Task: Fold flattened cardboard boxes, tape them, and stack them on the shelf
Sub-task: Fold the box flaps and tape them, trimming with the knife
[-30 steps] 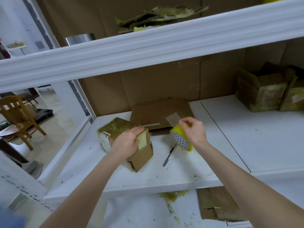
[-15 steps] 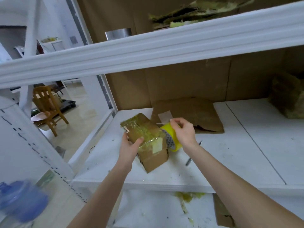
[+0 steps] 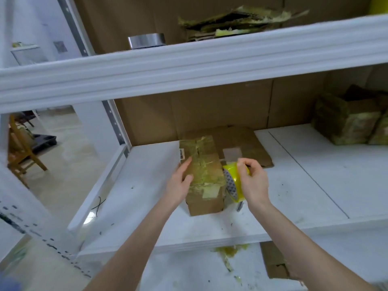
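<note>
White shelf; hands bracketing box.

The white shelf bears a taped box, flat cardboard, perhaps a pen.

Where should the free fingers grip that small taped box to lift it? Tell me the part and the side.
Grip the small taped box across its two long side faces, coming from above. It lies flat on the white shelf, long axis running away from you, with the left hand on one side and the yellow tape roll against the other.
</note>
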